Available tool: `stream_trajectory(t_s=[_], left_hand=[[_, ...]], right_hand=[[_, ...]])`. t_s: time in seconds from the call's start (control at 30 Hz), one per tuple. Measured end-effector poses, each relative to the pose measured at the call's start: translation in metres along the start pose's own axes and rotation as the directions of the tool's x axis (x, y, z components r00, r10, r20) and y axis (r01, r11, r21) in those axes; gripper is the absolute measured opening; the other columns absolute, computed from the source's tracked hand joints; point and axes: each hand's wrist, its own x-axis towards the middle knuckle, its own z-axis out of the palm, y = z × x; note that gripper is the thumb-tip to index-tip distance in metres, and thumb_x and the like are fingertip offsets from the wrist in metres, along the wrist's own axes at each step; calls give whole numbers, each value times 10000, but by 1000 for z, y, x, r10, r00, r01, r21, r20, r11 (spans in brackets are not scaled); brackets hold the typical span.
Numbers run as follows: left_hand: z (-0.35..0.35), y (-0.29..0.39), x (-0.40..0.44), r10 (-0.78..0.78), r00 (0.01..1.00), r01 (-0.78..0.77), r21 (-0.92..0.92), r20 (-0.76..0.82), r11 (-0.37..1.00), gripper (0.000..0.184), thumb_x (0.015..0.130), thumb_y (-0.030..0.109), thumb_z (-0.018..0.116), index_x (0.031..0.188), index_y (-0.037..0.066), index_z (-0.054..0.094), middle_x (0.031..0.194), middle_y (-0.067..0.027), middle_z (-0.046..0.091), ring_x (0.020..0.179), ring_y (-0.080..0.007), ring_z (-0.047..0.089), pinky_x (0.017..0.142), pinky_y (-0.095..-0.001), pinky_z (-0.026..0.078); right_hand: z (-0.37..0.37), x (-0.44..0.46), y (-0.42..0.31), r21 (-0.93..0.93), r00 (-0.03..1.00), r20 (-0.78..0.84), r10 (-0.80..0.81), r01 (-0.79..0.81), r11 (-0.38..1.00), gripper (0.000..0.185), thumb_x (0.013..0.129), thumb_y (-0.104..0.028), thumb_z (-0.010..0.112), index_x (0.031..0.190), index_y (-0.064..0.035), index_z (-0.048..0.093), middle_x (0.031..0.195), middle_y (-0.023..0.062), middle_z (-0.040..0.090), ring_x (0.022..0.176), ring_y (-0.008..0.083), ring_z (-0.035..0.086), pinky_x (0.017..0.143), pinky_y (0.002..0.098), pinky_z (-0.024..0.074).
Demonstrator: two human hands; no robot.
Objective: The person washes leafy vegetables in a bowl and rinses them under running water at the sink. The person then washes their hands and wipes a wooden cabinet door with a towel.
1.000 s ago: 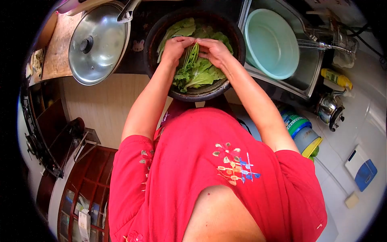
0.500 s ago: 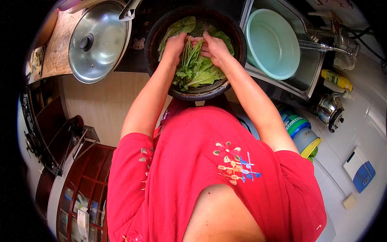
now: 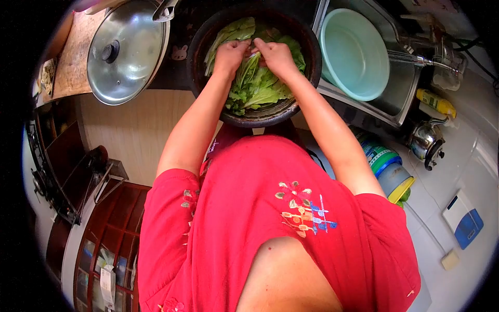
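Note:
A wide dark round basin (image 3: 253, 122) holds leafy greens (image 3: 260, 92), with larger leaves towards its far rim. Over the middle of it, my left hand (image 3: 232, 55) is closed on the stem ends of a bunch of these greens. Close beside it, my right hand (image 3: 275, 56) has its fingers closed on the same stems. The two hands' fingertips nearly meet, and the leafy part of the bunch hangs towards me. Parts of the stems are hidden behind my fingers.
Right of the basin, a pale green plastic tub (image 3: 355, 54) stands in the steel sink (image 3: 403, 99) by the faucet (image 3: 434, 62). A glass pot lid (image 3: 125, 54) is at left, near a wooden board (image 3: 78, 49). A kettle (image 3: 426, 141) and yellow bottle (image 3: 435, 103) are at right.
My hands have come closer together at the stems, with the fingers more tightly closed. The bunch of greens stays between them over the basin.

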Motion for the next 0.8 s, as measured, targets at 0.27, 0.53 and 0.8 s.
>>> stream_trajectory(t_s=[0.27, 0.53, 0.8], left_hand=[[-12, -1, -1, -89, 965, 158, -282, 245, 946, 234, 874, 211, 533, 956, -3, 583, 856, -65, 628, 763, -156, 594, 695, -286, 474], [-8, -12, 7, -5, 993, 17, -102, 117, 995, 220, 845, 189, 565, 927, -14, 591, 833, -58, 616, 703, -134, 559, 642, -285, 441], [-16, 14, -19, -75, 967, 78, -4, 244, 997, 245, 844, 134, 557, 1040, -10, 577, 963, -52, 610, 838, -134, 561, 747, -265, 439]], right_hand=[[-16, -4, -2, 189, 986, 161, -47, 16, 982, 301, 852, -255, 577, 1004, 1, 626, 904, 83, 639, 775, 140, 587, 675, 262, 477], [-8, 5, 6, -88, 984, -69, -164, 158, 984, 339, 756, -296, 693, 854, 26, 653, 654, 78, 631, 613, 127, 583, 545, 283, 457], [-14, -8, -9, 376, 999, 0, -42, 39, 926, 288, 815, -148, 628, 1023, 44, 575, 870, 96, 634, 717, 151, 611, 633, 290, 510]])
